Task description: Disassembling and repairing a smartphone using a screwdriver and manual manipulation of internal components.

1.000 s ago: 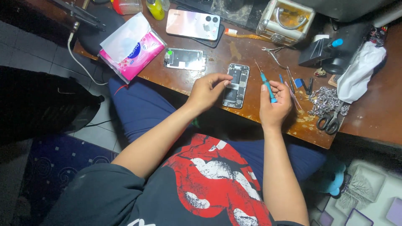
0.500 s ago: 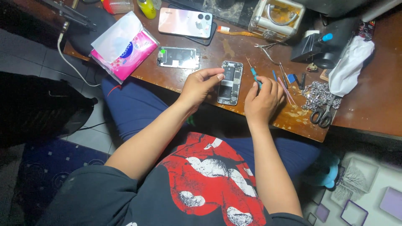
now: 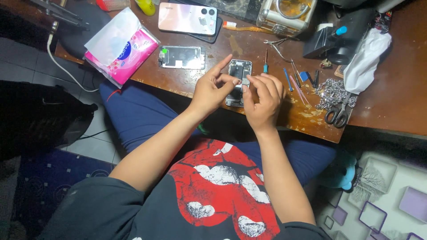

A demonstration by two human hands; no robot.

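An opened phone (image 3: 239, 70) with its insides showing lies on the brown wooden table (image 3: 391, 98) near the front edge. My left hand (image 3: 212, 90) grips its left side, thumb on the phone and index finger stretched up. My right hand (image 3: 263, 101) holds the phone's right side, and its thumb and fingertips meet my left thumb over the middle of the phone. A small blue-handled screwdriver (image 3: 265, 66) lies on the table just right of the phone, free of both hands.
A detached phone panel (image 3: 182, 58) and a pink tissue pack (image 3: 122, 46) lie to the left, with a pink-white phone (image 3: 187, 18) behind. Tweezers (image 3: 278, 46), thin tools, a metal chain (image 3: 331, 93), scissors (image 3: 338, 114) and a white cloth (image 3: 364, 60) lie to the right.
My right hand has put down the blue screwdriver, which now lies beside the phone. Both hands have closed in over the opened phone.
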